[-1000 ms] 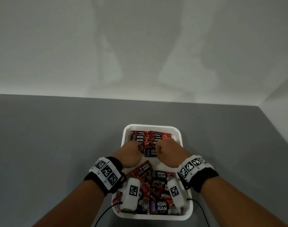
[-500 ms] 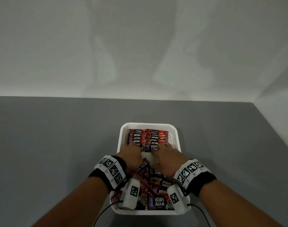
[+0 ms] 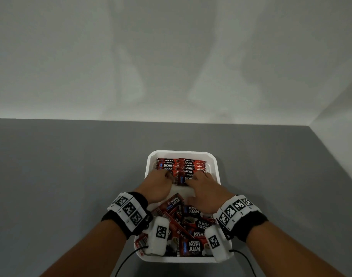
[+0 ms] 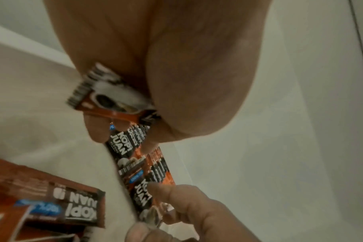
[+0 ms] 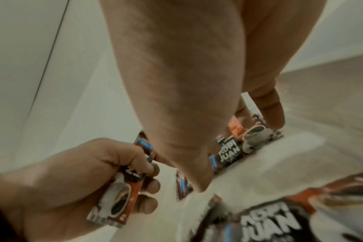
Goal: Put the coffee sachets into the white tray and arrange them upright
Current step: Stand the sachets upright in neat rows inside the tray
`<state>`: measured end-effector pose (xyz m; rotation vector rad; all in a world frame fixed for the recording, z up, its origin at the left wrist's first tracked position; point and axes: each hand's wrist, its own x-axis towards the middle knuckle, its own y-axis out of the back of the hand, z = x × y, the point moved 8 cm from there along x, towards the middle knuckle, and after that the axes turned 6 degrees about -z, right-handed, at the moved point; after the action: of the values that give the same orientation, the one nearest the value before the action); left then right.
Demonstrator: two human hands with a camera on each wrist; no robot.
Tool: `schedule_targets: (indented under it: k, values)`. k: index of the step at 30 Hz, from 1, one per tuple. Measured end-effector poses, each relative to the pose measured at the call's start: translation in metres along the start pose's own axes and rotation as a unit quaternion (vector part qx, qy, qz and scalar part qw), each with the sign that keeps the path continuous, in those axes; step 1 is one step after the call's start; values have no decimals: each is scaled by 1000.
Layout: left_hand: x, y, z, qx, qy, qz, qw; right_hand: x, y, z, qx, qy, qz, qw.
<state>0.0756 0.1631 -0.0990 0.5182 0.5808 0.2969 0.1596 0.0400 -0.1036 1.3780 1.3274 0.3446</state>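
Gripping one sachet (image 5: pixel 114 191) in curled left hand (image 3: pixel 157 184) over white tray (image 3: pixel 216 166); right hand (image 3: pixel 203 186) fingers straight, seemingly pressing upright row (image 3: pixel 180 166) at far end. Loose sachets (image 3: pixel 191 226) heaped near end.

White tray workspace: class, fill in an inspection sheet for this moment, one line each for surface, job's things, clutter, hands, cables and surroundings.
Surface: grey table, matte.
Job's things: white tray holds upright sachets in rows at its far end and loose sachets piled flat at its near end.
Clutter: nothing seen outside the tray.
Hands: left hand grips one sachet; right hand presses its fingers against the upright rows.
Cables: black cables run from the wrist cameras toward the person.
Surroundings: plain white walls behind and to the right.
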Motion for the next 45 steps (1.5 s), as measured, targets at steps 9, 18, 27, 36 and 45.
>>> schedule_targets:
  k: [9, 18, 27, 36, 45]
  values:
    - [-12, 20, 19, -448, -134, 64, 882, -8, 51, -30, 464, 70, 101, 877]
    - [-22, 34, 6, -436, -109, 126, 884, -7, 69, -14, 393, 46, 181, 901]
    - [-24, 52, -41, -355, -18, 214, 910, 24, 50, -1, 224, -16, 133, 965]
    - [-29, 46, -49, -278, 23, 209, 937, 56, 22, -14, 153, -32, 100, 983]
    - [-32, 46, -36, -211, 21, 191, 958, 63, 22, -24, 59, -7, 121, 991]
